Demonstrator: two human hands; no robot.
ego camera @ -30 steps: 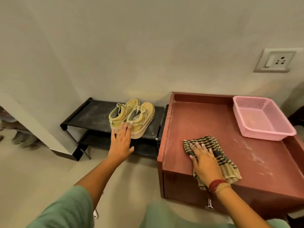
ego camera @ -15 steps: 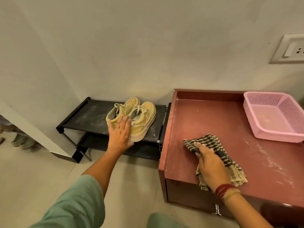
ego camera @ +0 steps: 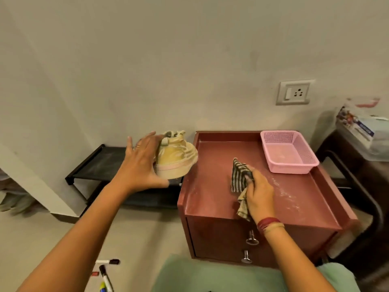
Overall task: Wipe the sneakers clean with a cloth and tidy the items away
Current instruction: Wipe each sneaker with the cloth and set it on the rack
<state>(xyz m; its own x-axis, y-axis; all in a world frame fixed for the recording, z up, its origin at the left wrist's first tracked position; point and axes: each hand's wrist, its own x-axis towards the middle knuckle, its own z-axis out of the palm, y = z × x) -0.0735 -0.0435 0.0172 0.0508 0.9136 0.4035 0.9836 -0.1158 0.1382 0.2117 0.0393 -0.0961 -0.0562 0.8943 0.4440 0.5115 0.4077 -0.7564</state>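
- The sneaker (ego camera: 177,158) is off the rack (ego camera: 101,163), held in the air above the rack's right end. It is just outside the far left corner of the cabinet (ego camera: 210,199).
- It is blurred, so I cannot tell whether this is one shoe or the pair held together.
- Its sole faces down. Its long axis runs left to right, with the heel tab at the fingers and the toe pointing right over the cabinet's left edge.
- The left hand (ego camera: 143,163) holds it from the heel side. The fingers are spread wide across the heel and the thumb is hooked under the sole, a loose-looking pinch.
- The cloth (ego camera: 240,175) is bunched in the right hand (ego camera: 260,197), whose fingers are curled tight round it. One end stands up and the other hangs down over the middle of the cabinet top, toward its near edge.
- The relation that matters is that the cloth lies to the right of the toe and nearer the person, with bare cabinet top between them. The right hand is the nearer one to bring cloth to shoe, and the toe would meet it first.
- I judge that wiping has not started. The loose heel grip may let the shoe swing when rubbed.
- A pink basket (ego camera: 288,152) sits at the far right corner of the cabinet top, well apart from the cloth.
- Markers (ego camera: 106,272) lie on the floor by the left arm.
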